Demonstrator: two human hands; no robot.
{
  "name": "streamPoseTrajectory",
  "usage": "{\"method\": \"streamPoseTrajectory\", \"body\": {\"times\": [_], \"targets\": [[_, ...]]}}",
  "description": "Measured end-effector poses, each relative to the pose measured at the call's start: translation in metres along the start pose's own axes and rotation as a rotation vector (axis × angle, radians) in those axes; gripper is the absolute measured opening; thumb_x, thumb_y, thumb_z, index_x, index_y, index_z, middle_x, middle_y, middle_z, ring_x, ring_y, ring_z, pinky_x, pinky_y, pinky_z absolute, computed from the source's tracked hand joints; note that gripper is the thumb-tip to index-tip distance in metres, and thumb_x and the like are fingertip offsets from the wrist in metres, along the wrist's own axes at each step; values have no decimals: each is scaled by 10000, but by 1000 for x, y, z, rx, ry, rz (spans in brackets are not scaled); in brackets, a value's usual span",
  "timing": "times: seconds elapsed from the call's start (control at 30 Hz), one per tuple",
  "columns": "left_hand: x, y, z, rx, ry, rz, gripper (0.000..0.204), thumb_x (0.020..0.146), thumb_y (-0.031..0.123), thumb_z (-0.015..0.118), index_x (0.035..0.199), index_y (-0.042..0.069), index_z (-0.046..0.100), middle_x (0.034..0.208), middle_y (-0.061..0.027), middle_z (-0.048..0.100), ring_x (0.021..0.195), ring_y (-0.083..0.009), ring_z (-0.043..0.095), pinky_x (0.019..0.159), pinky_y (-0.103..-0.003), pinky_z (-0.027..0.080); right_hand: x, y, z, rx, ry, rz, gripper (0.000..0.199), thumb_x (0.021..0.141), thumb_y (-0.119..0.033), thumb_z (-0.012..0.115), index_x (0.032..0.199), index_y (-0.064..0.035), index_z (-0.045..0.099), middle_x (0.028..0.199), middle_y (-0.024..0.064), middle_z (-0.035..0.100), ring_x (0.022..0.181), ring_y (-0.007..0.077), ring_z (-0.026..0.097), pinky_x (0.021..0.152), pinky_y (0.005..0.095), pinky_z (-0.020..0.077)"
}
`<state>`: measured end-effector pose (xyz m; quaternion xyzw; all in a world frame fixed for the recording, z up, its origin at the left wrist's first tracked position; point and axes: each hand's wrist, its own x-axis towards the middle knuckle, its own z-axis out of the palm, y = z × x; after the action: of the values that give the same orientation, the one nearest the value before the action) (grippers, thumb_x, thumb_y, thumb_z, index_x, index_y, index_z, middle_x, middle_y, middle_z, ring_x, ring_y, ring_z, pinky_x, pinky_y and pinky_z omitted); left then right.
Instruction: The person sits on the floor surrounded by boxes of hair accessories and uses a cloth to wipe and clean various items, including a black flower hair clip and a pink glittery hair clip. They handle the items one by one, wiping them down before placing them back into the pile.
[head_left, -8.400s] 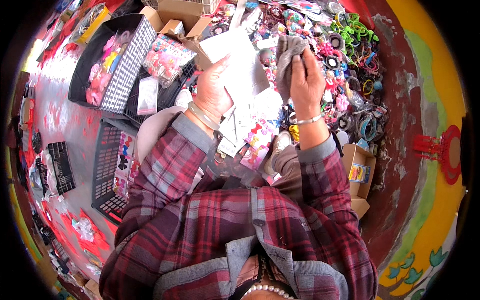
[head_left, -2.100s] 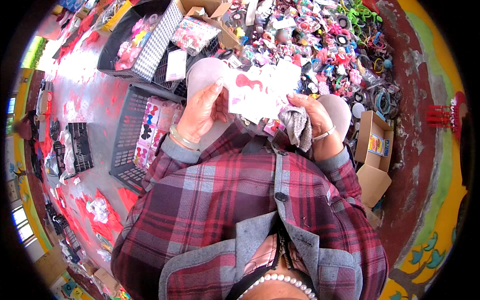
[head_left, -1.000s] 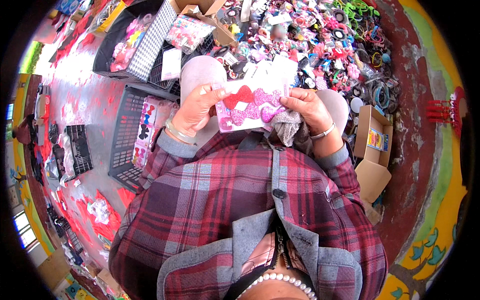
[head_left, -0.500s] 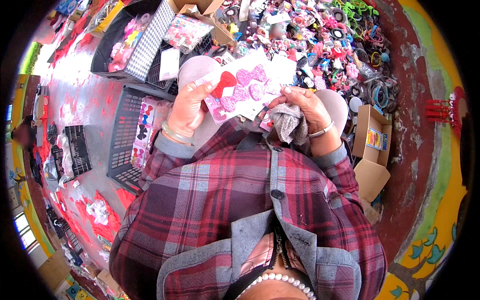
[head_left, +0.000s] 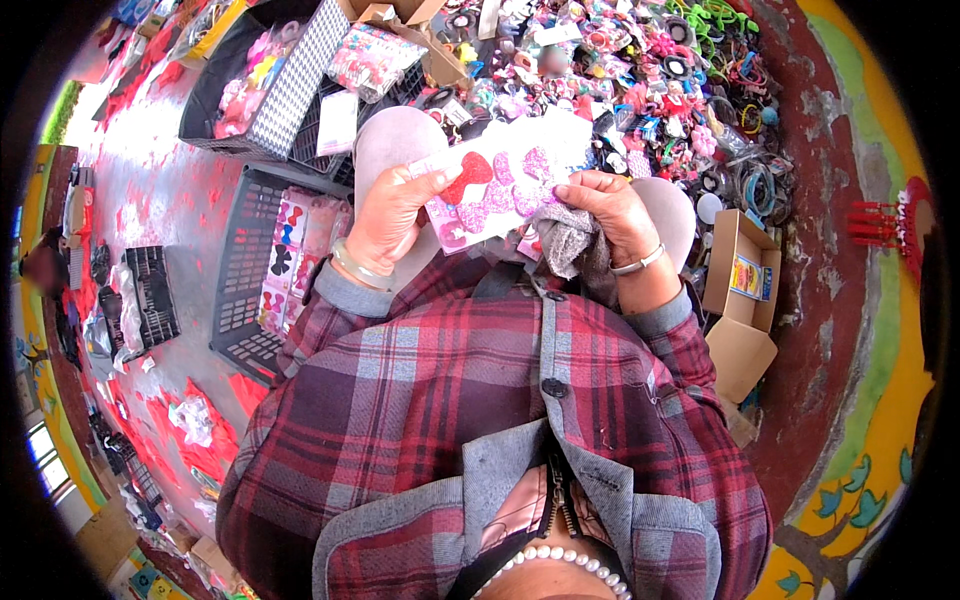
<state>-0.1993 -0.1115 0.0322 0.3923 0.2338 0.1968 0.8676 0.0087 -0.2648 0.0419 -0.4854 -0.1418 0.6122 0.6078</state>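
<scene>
A white card of glitter bows [head_left: 484,232] is stretched between my hands above my lap. One bow on it is red and several are pink-purple. My left hand [head_left: 388,215] grips the card's left end, thumb on top beside the red bow. At the right end, my right hand [head_left: 612,212] pinches the card between thumb and fingers. A grey cloth [head_left: 572,243] hangs under my right hand, bunched against the palm; how it is held is partly hidden.
A grey plastic crate [head_left: 238,290] with carded bows stands at my left. Beyond it is a black bin with a houndstooth side [head_left: 298,85]. A large heap of hair accessories [head_left: 640,90] spreads ahead. An open cardboard box [head_left: 738,275] sits at my right.
The card has shifted slightly right and turned flatter toward level. My left hand moved a little to the right with it; both hands still hold the card.
</scene>
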Motion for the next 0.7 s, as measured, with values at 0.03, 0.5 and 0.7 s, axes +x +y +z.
{"method": "streamPoseTrajectory", "body": {"times": [0.03, 0.5, 0.7], "targets": [[0, -1, 0, 14, 0, 4, 272, 868, 98, 569, 1089, -61, 574, 1025, -107, 631, 940, -167, 598, 854, -294, 458, 0, 0, -1, -11, -7, -5, 66, 798, -51, 648, 775, 9, 636, 707, 43, 632, 615, 106, 589, 569, 234, 475], [5, -15, 1, -287, 17, 23, 218, 848, 84, 587, 1039, -20, 595, 992, -105, 641, 915, -186, 609, 839, -323, 470, -8, -12, 1, -27, -21, -152, 274, 863, -262, 601, 939, -1, 633, 827, 108, 657, 711, 173, 640, 631, 287, 523], [1, -10, 22, -414, -11, 42, 278, 857, 132, 593, 1098, -5, 567, 1061, -96, 620, 947, -200, 603, 883, -358, 456, -5, -3, 19, -73, 17, -187, 265, 867, -207, 602, 1015, 12, 618, 844, 84, 660, 735, 133, 614, 672, 240, 489]]}}
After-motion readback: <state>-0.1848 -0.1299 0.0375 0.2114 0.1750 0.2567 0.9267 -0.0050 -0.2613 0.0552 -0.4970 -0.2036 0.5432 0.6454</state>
